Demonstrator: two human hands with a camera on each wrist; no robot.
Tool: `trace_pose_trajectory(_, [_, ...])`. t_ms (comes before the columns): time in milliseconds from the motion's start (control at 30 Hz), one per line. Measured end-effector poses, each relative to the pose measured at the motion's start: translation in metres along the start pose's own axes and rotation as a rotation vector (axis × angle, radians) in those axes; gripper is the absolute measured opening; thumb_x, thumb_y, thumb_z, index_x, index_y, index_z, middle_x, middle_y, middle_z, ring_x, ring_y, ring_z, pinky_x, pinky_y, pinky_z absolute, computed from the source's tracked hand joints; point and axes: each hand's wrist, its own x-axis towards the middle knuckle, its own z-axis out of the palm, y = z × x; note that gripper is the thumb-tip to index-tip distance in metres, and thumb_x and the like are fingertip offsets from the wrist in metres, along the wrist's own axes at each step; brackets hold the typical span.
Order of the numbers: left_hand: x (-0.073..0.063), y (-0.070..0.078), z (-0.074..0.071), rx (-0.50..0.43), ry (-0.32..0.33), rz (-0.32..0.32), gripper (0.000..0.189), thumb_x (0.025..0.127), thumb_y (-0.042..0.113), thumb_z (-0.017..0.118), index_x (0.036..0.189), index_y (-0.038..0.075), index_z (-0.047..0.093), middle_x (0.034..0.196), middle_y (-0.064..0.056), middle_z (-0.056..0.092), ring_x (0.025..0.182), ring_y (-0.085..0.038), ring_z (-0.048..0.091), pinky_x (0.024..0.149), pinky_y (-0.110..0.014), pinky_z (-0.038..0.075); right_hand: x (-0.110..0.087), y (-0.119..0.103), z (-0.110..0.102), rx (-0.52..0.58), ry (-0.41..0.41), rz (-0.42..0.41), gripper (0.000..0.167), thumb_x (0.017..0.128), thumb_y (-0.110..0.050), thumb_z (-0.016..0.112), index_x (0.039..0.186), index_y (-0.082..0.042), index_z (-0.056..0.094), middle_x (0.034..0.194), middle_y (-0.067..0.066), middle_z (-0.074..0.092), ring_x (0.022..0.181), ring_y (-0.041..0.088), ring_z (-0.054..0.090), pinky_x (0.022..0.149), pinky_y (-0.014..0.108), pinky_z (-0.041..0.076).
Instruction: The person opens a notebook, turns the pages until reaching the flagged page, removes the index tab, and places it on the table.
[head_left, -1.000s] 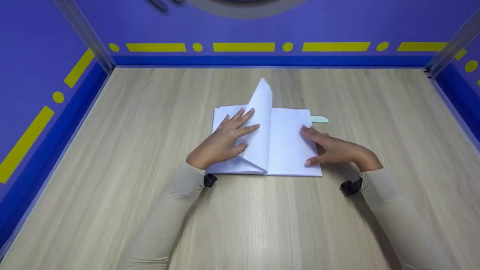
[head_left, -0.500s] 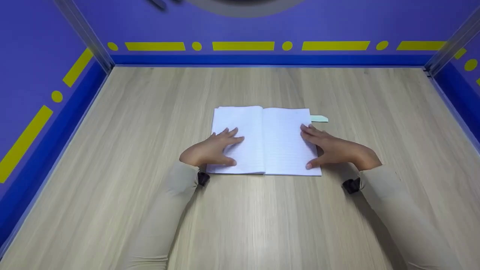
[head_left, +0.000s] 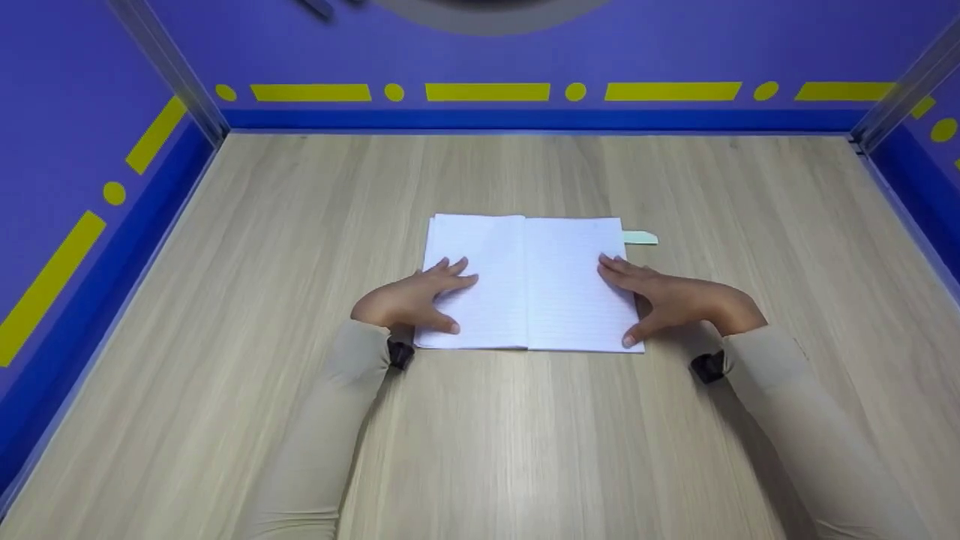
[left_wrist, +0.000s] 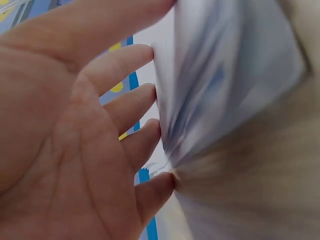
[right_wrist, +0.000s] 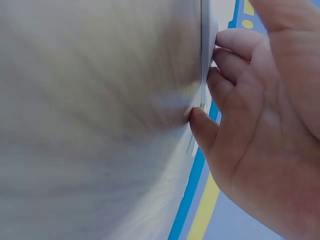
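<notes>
A notebook point(head_left: 555, 300) lies spread flat on the table, its lined white pages facing up. My left hand point(head_left: 416, 300) rests on the left page near its outer edge, fingers spread and thumb toward the lower part. On the right page's outer edge rests my right hand point(head_left: 667, 296), fingertips on the paper and thumb at the lower corner. A pale green tab point(head_left: 640, 238) sticks out past the upper right edge. In the left wrist view the fingertips of the left hand point(left_wrist: 85, 130) touch the page edge point(left_wrist: 210, 75). The right wrist view shows the right hand point(right_wrist: 265, 110) at the notebook's thin side.
The wood-grain table point(head_left: 480, 442) surrounds the notebook on all sides. Purple-blue panels point(head_left: 675, 45) with yellow dashes and dots stand along the back and both sides. A black wrist camera point(head_left: 708, 367) sits under the right sleeve, and another point(head_left: 400, 355) under the left.
A raised page has gone down flat onto the left side. My left hand has slid left toward the outer edge of the left page. The right hand has barely shifted.
</notes>
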Motion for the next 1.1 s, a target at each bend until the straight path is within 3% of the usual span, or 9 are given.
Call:
trace_pose_trajectory(300, [-0.0033,-0.0012,-0.0006,0.009,0.013,0.006,0.082,0.083,0.02,0.074,0.151,0.016,0.03,0.163,-0.002,0.007,0.15,-0.025,-0.005,0.121,-0.047,0.001,0.0021,0.004,-0.0013,0.027,-0.045,-0.048,0.123,0.069,-0.037,0.085,0.155,-0.009,0.002,0.162,0.011,-0.011,0.149,0.035,-0.01,0.116,0.06,-0.001])
trace_pose_trajectory(1100, [0.0009,-0.0033,0.0014,0.007,0.006,0.013,0.082,0.083,0.019,0.074,0.152,0.017,0.029,0.163,-0.001,0.005,0.15,-0.023,-0.006,0.121,-0.046,0.0,0.0009,0.0057,-0.0029,0.04,-0.049,-0.058,0.121,0.07,-0.035,0.084,0.154,-0.006,0.002,0.162,0.013,-0.011,0.148,0.035,-0.011,0.116,0.06,-0.002])
